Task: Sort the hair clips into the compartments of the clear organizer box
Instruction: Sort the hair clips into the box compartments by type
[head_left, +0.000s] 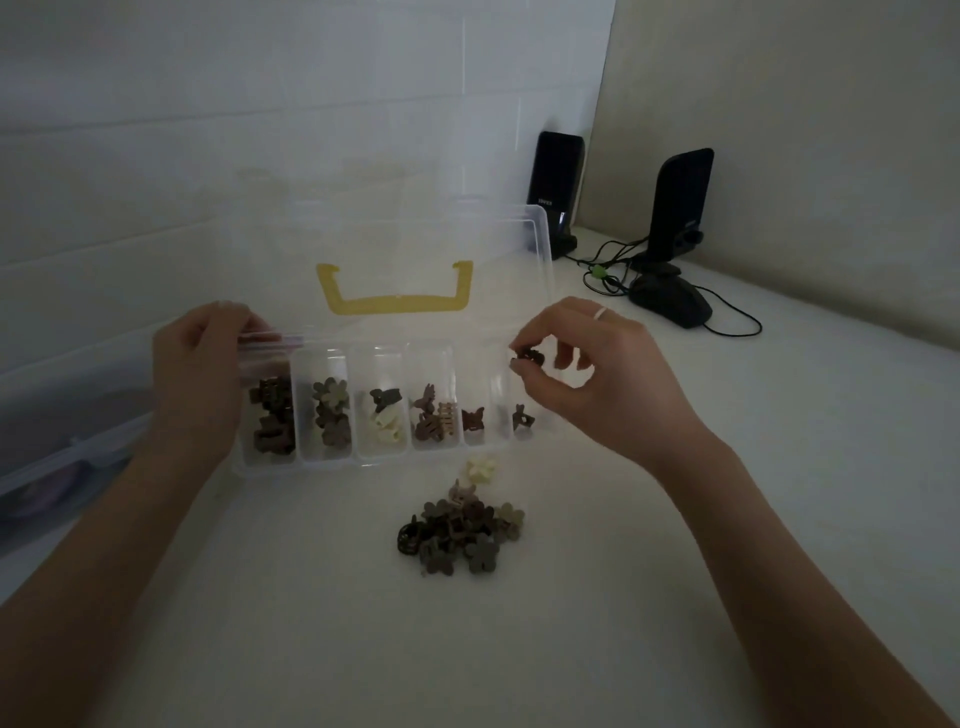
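The clear organizer box (395, 461) stands open on the white table, its lid with a yellow handle (397, 301) leaning back. Its compartments hold brown, olive, cream and pink clips. My right hand (587, 379) pinches a dark brown clip (531, 356) above the rightmost compartment, where one brown clip (521, 417) lies. My left hand (200, 379) grips the top of a clear zip bag (267, 343) that stands in the box's leftmost compartment. A pile of loose clips (457, 532) lies in front of the box, with a cream clip (481, 467) just behind it.
Two black speakers (556, 192) (678, 208) stand at the back right, with cables and a black mouse (670, 299) beside them. Another clear plastic container (57, 441) sits at the left edge. A white wall runs behind the box.
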